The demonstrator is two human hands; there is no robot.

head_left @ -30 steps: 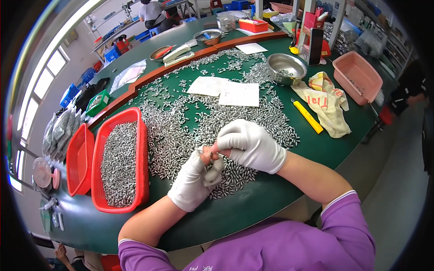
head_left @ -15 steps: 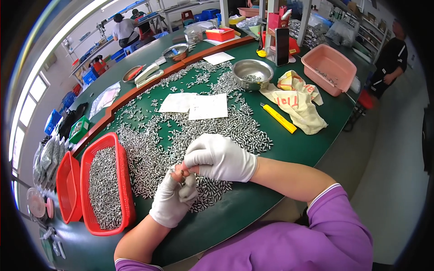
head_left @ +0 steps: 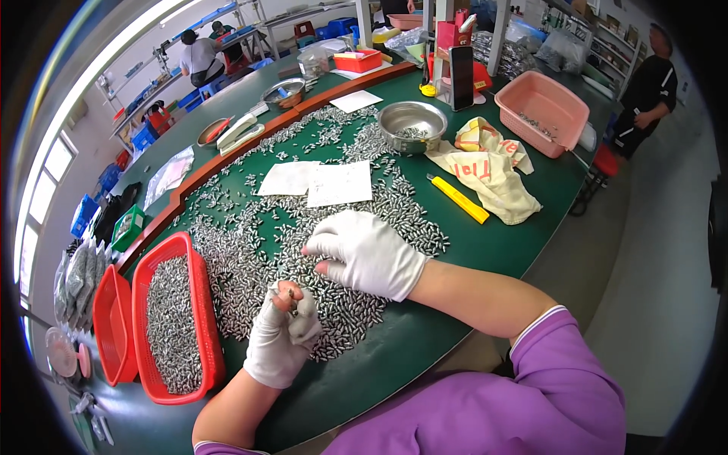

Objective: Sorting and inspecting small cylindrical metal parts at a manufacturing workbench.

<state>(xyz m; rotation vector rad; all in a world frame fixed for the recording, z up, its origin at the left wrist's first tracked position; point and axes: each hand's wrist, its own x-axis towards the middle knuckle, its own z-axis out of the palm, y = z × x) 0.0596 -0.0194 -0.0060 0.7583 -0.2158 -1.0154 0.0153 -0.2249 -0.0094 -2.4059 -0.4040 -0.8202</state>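
A wide heap of small silver metal parts (head_left: 356,299) spreads over the green tabletop. My left hand (head_left: 282,334), in a white glove with bare fingertips, is closed in a pinch at the heap's near edge. Between thumb and forefinger a small metal part seems to show, mostly hidden. My right hand (head_left: 368,254), gloved the same way, hovers over or rests on the heap, palm down. Its thumb and forefinger are apart, and nothing shows between them. To the left stands a red plastic basket (head_left: 206,318) filled with similar parts.
An empty red basket (head_left: 114,326) leans beside the full one. Beyond the heap are white papers (head_left: 340,183), a steel bowl (head_left: 413,127), a yellow utility knife (head_left: 459,199), a cloth (head_left: 485,174) and a pink basin (head_left: 542,114). A wooden strip (head_left: 303,106) edges the work area.
My right hand has parted from my left and moved right, its thumb and forefinger opening over the heap. My left hand has shifted slightly left and stays pinched.
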